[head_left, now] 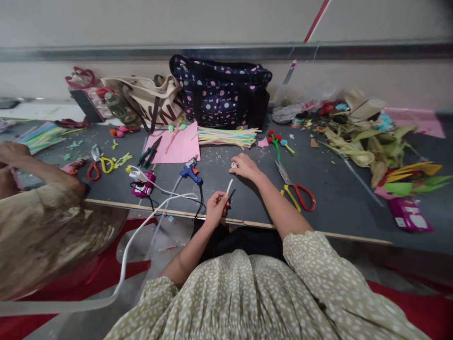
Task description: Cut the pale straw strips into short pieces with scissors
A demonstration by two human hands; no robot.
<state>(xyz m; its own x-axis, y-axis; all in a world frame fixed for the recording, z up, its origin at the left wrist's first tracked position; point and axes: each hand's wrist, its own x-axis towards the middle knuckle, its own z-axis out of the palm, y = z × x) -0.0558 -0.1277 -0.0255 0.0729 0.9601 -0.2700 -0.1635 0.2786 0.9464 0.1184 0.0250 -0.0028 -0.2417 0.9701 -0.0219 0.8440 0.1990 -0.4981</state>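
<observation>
My left hand (216,204) is closed around a thin white stick (229,186) that points up and away, near the table's front edge. My right hand (245,166) rests on the dark table (336,198), fingers curled onto a small white piece (234,165). A blue glue gun (191,172) lies just left of both hands, its black cord running off the edge. Red-and-yellow-handled scissors (295,190) lie to the right of my right forearm.
Another person's arm and sleeve (42,208) fill the left side. A polka-dot bag (221,89) and a beige bag (152,99) stand at the back. Pink paper (175,146), pastel strips (226,136), pliers (150,153), a pink device (143,185) and dried leaves (361,141) lie about.
</observation>
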